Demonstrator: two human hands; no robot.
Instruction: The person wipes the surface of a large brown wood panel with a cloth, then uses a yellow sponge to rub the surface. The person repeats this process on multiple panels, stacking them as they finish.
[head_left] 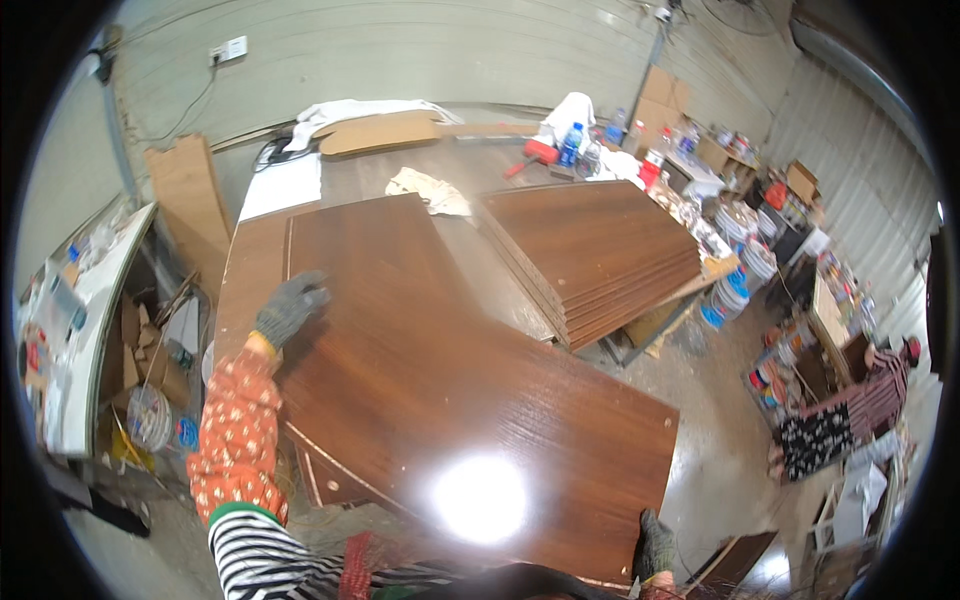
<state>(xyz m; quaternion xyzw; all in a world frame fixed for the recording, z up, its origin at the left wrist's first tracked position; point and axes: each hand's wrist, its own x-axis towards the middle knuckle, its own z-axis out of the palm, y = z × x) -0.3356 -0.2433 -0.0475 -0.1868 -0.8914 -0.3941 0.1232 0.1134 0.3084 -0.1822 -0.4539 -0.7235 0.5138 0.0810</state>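
Observation:
A large, glossy brown wooden panel [450,390] lies tilted across other brown panels, its near side reaching past the table toward me. My left hand [292,308], in a dark grey glove, rests on the brown surface near the left side, fingers stretched out. At the near right corner, my right hand [655,545], also gloved, grips the panel's edge; part of it is hidden. Beneath, a corner of a lower panel [335,485] shows. A bright light reflection covers part of the top panel near me.
A stack of brown panels [600,250] stands on the table's right. Behind lie a beige cloth [430,188], cardboard [378,132], a red tool [538,153] and a blue bottle [571,145]. Buckets [735,290] line the right. A person [880,385] is at far right. A cluttered bench [90,320] stands left.

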